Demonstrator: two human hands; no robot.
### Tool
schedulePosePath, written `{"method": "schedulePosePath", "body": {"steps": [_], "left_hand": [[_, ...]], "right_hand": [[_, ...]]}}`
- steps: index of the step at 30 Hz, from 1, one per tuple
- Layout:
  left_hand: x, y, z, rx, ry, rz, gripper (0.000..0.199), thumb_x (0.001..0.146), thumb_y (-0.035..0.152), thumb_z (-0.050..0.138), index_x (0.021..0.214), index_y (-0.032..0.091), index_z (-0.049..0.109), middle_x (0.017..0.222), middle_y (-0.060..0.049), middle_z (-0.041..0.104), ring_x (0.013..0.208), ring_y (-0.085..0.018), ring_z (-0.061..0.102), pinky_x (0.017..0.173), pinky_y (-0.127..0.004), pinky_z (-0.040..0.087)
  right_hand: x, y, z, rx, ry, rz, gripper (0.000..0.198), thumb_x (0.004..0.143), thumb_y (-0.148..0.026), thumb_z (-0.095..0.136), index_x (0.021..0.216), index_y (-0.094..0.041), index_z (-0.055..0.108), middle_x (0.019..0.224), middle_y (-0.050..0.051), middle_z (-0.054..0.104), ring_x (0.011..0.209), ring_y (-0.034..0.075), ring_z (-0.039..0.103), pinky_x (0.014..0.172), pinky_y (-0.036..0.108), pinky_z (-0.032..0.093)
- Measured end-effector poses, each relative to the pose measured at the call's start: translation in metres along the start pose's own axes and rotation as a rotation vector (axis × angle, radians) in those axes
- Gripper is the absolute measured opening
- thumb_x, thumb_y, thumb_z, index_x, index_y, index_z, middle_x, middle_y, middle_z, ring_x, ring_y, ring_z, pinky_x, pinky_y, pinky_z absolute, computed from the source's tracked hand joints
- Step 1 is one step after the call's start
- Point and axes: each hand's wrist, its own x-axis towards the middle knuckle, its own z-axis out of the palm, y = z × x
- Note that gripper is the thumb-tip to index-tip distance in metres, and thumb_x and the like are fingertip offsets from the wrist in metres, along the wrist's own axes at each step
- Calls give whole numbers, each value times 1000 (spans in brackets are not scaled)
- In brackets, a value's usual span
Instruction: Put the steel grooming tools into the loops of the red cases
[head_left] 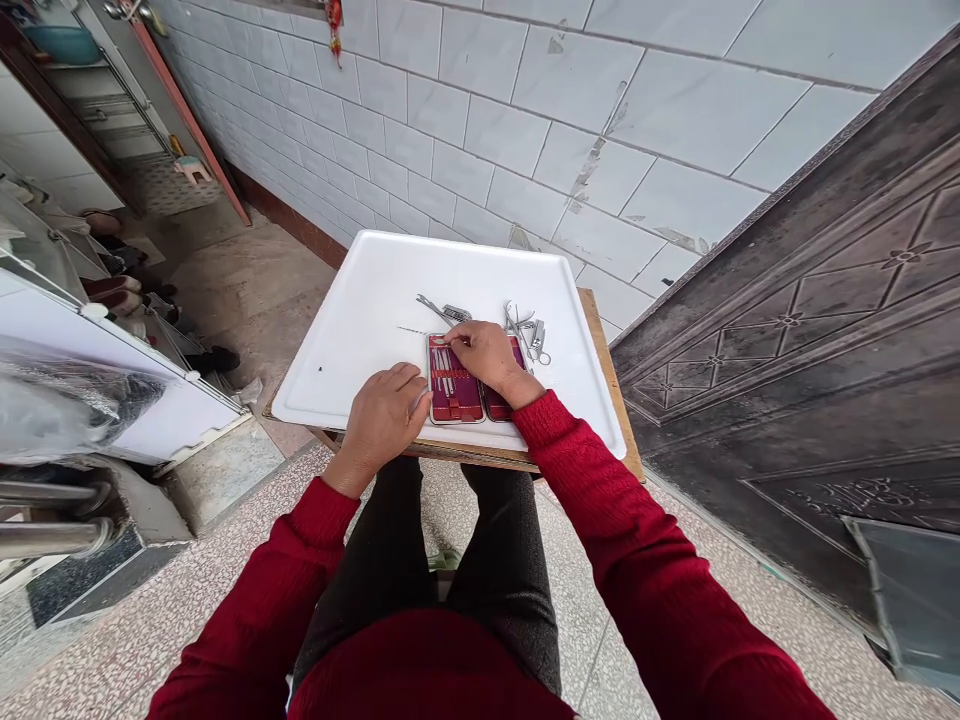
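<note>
A manicure case [466, 408] with dark red lining lies unfolded on a white tray [315, 385]. Slim metal tools [444, 372] stand side by side under a red band in its left half. Over the top of that half, my right hand [484, 355] is closed in a pinch; what is between its fingertips is too small to make out. The wrist covers part of the right half. My left hand [386, 415] rests at the case's left edge, fingers lying bent on the tray and thumb near the edge.
Beyond the case lie metal clippers and tweezer-like pieces [442, 308]. Scissors and nippers [531, 335] sit to the right. A thin metal tool [412, 330] lies at left. The tray covers a wooden table [600, 345] by a tiled wall [480, 135], with a dark door [810, 330] at right.
</note>
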Motion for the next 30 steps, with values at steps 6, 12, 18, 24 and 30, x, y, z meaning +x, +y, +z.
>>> {"method": "schedulePosePath", "body": {"steps": [6,12,18,24,30], "left_hand": [[0,1,1,20,38,14,20,102,25,50,105,17,68,114,-11,72,114,-28,67,93,-44,55],[-2,1,3,12,47,-12,18,100,24,54,106,18,70,117,-11,72,115,-28,66,96,-45,56],[-5,1,6,3,64,-19,20,101,24,54,106,16,71,119,-13,73,118,-29,67,99,-47,56],[-6,2,5,5,73,-20,20,101,24,54,105,15,71,118,-13,73,118,-30,67,99,-47,56],[-7,1,5,13,78,-12,20,102,25,53,105,15,70,119,-13,73,117,-29,67,99,-46,57]], "right_hand": [[4,-5,-3,-37,-1,5,23,90,-11,59,92,-21,80,94,2,81,86,20,73,79,29,53],[22,-38,-11,-274,-146,-34,18,90,-15,61,90,-19,79,96,6,79,88,21,70,78,29,49],[51,-64,5,-492,-284,-47,24,93,-12,56,102,-18,78,112,12,78,105,27,70,85,33,52],[68,-78,13,-625,-406,4,31,93,-9,51,114,-12,75,124,18,74,113,33,69,88,37,55],[74,-76,15,-642,-464,-60,29,93,-9,52,111,-12,75,117,21,75,111,35,70,89,39,54]]}}
